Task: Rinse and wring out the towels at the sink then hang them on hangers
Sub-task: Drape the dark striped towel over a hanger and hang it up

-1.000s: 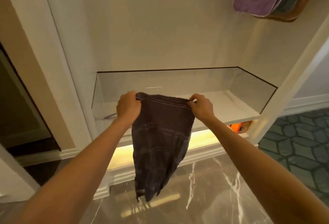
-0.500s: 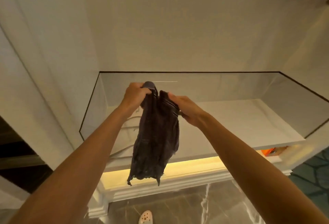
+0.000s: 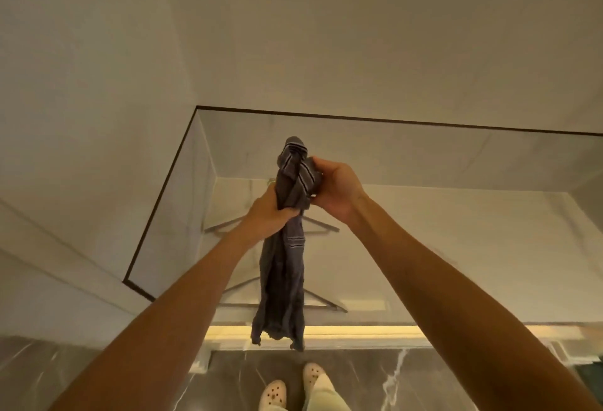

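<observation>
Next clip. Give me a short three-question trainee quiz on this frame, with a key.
1. True or false: the towel already hangs on a hanger.
2. How is the towel held? A. by one hand only. B. by both hands. C. by no hand.
3. Fill in: the hanger lies on the white ____.

Key
1. False. It hangs from the hands, in front of the hanger.
2. B. The left hand and right hand both grip its bunched top.
3. shelf
</observation>
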Demonstrator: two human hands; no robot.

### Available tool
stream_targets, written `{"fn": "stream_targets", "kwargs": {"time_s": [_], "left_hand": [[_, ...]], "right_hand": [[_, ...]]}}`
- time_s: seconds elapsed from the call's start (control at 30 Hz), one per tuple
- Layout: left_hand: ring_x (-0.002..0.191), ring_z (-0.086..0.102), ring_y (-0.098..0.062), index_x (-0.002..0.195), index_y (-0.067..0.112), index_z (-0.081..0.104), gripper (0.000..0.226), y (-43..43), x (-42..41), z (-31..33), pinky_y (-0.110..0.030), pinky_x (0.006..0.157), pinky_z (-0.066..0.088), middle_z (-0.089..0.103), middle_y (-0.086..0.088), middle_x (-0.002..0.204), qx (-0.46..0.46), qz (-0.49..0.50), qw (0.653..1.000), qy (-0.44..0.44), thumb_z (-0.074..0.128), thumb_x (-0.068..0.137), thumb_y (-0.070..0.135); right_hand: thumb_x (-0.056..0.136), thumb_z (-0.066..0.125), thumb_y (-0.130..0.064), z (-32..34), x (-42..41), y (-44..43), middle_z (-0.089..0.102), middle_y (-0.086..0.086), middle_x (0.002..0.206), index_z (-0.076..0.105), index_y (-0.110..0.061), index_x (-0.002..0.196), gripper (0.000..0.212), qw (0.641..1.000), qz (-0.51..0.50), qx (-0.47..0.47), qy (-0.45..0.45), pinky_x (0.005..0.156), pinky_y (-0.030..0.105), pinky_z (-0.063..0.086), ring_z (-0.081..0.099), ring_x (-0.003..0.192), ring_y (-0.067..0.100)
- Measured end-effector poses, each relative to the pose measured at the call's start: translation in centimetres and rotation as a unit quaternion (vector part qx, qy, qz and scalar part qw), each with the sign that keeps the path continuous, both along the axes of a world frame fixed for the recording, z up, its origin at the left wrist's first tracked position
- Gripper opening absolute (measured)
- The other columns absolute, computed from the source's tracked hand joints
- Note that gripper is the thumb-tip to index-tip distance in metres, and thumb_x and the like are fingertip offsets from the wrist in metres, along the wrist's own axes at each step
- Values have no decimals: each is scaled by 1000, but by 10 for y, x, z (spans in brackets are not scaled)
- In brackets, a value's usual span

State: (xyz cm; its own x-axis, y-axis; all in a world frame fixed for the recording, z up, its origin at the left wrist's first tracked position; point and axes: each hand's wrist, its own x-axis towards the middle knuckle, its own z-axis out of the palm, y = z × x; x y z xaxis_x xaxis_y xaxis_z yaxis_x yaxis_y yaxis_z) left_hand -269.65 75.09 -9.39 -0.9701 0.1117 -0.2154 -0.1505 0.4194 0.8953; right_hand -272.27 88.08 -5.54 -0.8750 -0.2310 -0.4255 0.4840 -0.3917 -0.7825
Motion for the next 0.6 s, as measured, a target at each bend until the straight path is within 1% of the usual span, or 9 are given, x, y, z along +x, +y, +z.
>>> {"fn": "stream_targets", "kwargs": {"time_s": [0.07, 0.1, 0.2, 0.3, 0.37, 0.43, 0.5, 0.57, 0.6], "left_hand": [[84, 52, -24, 108, 10, 37, 29, 2, -19, -13, -29, 62, 37, 55, -10, 99, -55, 46, 997, -24, 56, 87, 15], [81, 51, -25, 103, 10, 33, 26, 1, -27, -21, -30, 60, 35, 54, -12, 95, -70, 59, 995, -38, 53, 88, 15], [85, 53, -29, 106, 10, 33, 25, 0, -45, -43, -31, 68, 37, 54, -14, 96, -99, 84, 990, -60, 50, 89, 14], [90, 55, -30, 110, 11, 38, 22, -1, -72, -72, -32, 72, 38, 54, -13, 98, -103, 136, 981, -87, 47, 89, 14], [89, 52, -27, 104, 13, 39, 16, -1, -91, -90, -30, 72, 35, 52, -10, 96, -106, 164, 975, -105, 46, 90, 15], [89, 51, -26, 105, 11, 42, 15, 1, -115, -113, -29, 72, 33, 51, -8, 95, -109, 186, 971, -107, 46, 90, 14], [87, 48, -23, 110, 7, 46, 21, 4, -132, -128, -28, 73, 33, 50, -8, 95, -107, 202, 968, -105, 46, 91, 14], [85, 46, -22, 107, 9, 47, 17, 6, -148, -152, -28, 72, 32, 50, -8, 94, -111, 218, 963, -116, 45, 91, 13], [86, 47, -24, 104, 10, 47, 14, 7, -153, -164, -29, 72, 33, 50, -9, 94, -113, 223, 960, -128, 45, 90, 13]], "right_hand": [[95, 41, -22, -17, -22, 5, 57, 8, 80, 57, -12, 82, 23, 999, 16, 41, -19, 78, 37, 46, 56, 77, 21], [95, 43, -24, -27, -32, 7, 58, 7, 78, 56, -13, 80, 22, 995, 34, 86, -31, 78, 36, 45, 56, 75, 20], [95, 44, -26, -72, -61, 13, 60, 10, 82, 53, -12, 86, 19, 972, 66, 209, -79, 81, 34, 40, 57, 72, 19], [95, 45, -23, -123, -96, 26, 60, 14, 89, 53, -6, 103, 20, 949, 43, 291, -113, 71, 30, 41, 54, 66, 18], [95, 48, -18, -153, -115, 35, 59, 10, 81, 53, -5, 104, 18, 936, 65, 327, -116, 69, 29, 42, 53, 64, 16], [93, 50, -12, -189, -140, 40, 55, 8, 74, 53, -5, 89, 9, 919, 106, 362, -113, 65, 28, 42, 52, 61, 16], [91, 53, -7, -217, -152, 41, 56, 10, 76, 49, -10, 72, 20, 891, 161, 413, -98, 64, 27, 43, 53, 63, 18], [90, 55, -5, -251, -157, 37, 57, 11, 82, 49, -13, 67, 25, 847, 270, 450, -83, 66, 26, 44, 55, 71, 21], [90, 57, -6, -268, -154, 34, 57, 10, 79, 51, -12, 66, 25, 827, 321, 454, -85, 64, 24, 44, 56, 70, 20]]}}
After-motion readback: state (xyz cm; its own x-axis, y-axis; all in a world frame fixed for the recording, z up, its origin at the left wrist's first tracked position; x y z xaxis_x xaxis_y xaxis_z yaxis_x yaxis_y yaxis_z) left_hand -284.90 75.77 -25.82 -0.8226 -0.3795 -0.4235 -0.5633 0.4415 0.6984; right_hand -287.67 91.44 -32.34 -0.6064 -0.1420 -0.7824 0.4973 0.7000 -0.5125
